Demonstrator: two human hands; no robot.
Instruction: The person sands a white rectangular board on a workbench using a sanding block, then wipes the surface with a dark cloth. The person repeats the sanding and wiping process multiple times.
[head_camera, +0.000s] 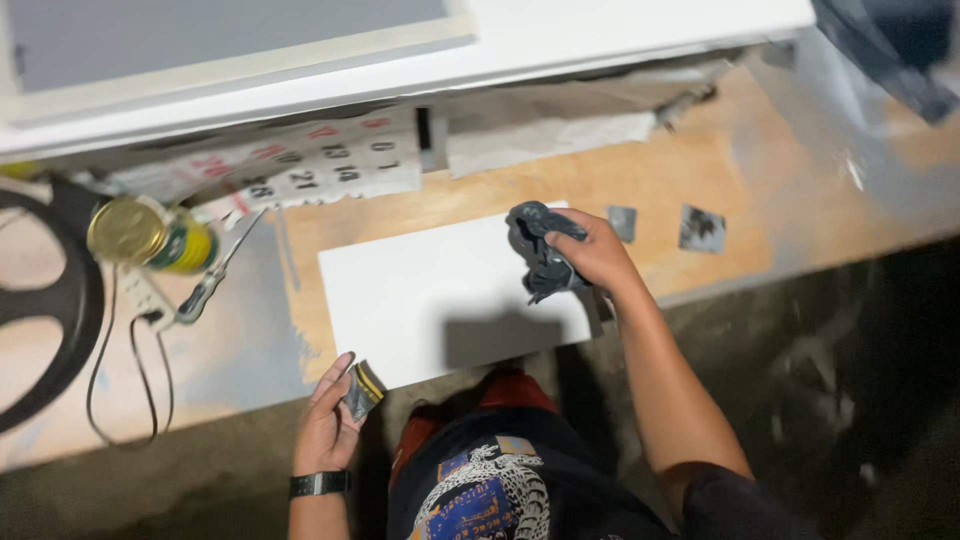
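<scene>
Here we see the right hand (598, 252) clutching a crumpled dark grey rag (540, 250) on the white rectangular board (440, 300); the left hand (328, 425) pinches a small, blurred sandpaper piece (362, 391).

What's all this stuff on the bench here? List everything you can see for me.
White panel: one, white, flat on the bench middle.
Rag: one, dark grey, on the panel's right end.
Sandpaper piece: one, grey, at the panel's near edge.
Sandpaper squares: two, grey, right of the panel.
Can: one, green with gold lid, left.
Calendar sheet: one, white, back.
Wooden bench: one, tan.
Left hand: holds the sandpaper piece.
Right hand: grips the rag.
</scene>
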